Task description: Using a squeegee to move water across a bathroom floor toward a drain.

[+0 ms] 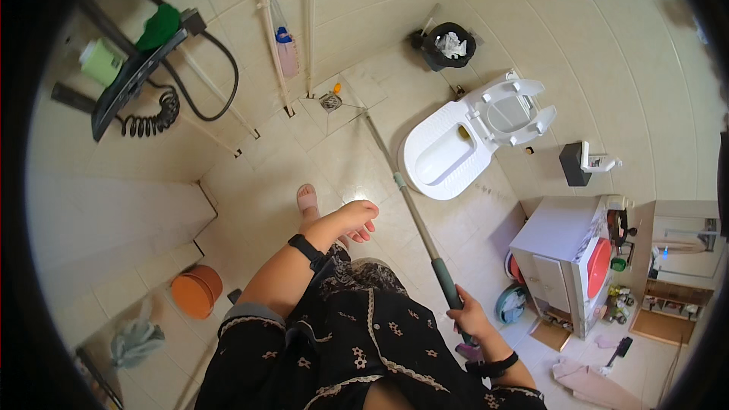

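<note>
My right hand [470, 314] grips the dark green handle of a long telescopic pole [418, 216]. The pole slants up and left across the tiled floor, past the squat toilet [447, 154], and its far end lies near the floor drain [330, 102]. What the pole's tip is like is hard to tell. My left hand [357, 221] hangs in front of my body with fingers loosely apart and nothing in it. A small orange object [337, 87] sits beside the drain. The toilet's white seat [512, 111] is raised.
A lined waste bin [450, 45] stands by the wall behind the toilet. Orange buckets [196, 291] are at the left, and a white cabinet [544, 239] with a red basin [599, 267] is at the right. A blue basin [511, 304] rests beside it. Pipes [267, 28] run down the wall.
</note>
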The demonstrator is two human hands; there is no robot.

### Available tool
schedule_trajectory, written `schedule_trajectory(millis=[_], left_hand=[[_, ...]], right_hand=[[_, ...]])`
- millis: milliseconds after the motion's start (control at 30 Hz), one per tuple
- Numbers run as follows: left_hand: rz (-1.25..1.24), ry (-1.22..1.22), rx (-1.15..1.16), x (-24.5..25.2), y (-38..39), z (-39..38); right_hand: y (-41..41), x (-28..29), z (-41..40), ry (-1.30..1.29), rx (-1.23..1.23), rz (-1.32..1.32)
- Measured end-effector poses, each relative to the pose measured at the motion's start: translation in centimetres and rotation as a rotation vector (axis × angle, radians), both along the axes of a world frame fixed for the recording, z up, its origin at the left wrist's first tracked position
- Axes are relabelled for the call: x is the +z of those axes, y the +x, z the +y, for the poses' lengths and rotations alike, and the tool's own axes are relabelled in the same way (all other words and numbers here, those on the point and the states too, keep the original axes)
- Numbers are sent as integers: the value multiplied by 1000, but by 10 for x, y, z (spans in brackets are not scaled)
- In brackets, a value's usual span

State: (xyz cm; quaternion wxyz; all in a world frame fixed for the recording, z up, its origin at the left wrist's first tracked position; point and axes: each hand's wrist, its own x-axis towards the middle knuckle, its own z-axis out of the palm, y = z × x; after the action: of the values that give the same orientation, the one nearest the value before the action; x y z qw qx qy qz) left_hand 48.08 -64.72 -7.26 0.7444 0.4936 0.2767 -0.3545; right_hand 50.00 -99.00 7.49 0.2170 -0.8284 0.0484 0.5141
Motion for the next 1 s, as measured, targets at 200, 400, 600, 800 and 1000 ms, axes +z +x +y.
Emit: schedule_trajectory(millis=[200, 400, 600, 800, 1000], left_hand=[[-77, 94, -47, 28, 11, 64], [-139, 94, -61, 85, 30, 140], [-210, 365, -130, 104, 64, 185], [-301, 790, -511, 89, 88, 186], [-180, 1243, -675, 84, 112, 190]], right_hand=[[56, -20, 106, 358, -552, 126], [123, -73, 248, 548, -1037, 192], [136, -110, 367, 664, -980, 241], [173, -158, 409, 627, -957, 393], [245, -261, 443, 599, -1286, 262]])
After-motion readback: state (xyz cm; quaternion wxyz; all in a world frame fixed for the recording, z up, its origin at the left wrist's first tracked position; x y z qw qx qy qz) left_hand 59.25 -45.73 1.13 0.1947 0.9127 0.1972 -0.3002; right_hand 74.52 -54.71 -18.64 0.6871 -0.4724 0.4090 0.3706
